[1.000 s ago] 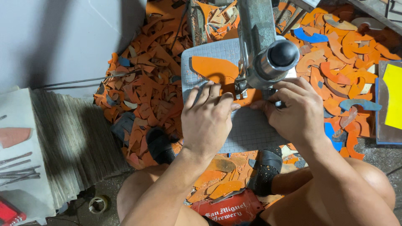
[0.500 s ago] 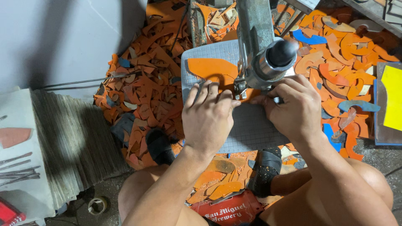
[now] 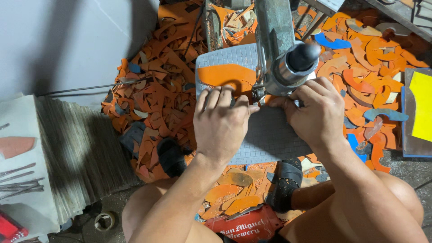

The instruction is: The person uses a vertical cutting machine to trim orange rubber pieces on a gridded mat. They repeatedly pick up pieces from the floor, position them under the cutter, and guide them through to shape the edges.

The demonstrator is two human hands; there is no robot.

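Orange offcuts (image 3: 153,103) litter the floor around a scroll saw (image 3: 281,54). Left hand (image 3: 222,126) and right hand (image 3: 315,112) press flat-fingered on the orange sheet (image 3: 225,74) atop its grey table (image 3: 270,135); fingertips near the blade risk cuts.

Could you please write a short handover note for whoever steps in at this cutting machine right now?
Left hand: flat, palm down, pressing the orange sheet on the grey gridded table, fingertips just beside the blade area.
Right hand: also pressing down, on the other side of the blade, under the machine head; what it covers is hidden.
Things: the sheet lies on the far left of the table and shows a curved cut near the left fingers.
Done: part of a curve looks cut; orange offcuts cover the floor around.
Left: the sheet is still in one piece at the blade.
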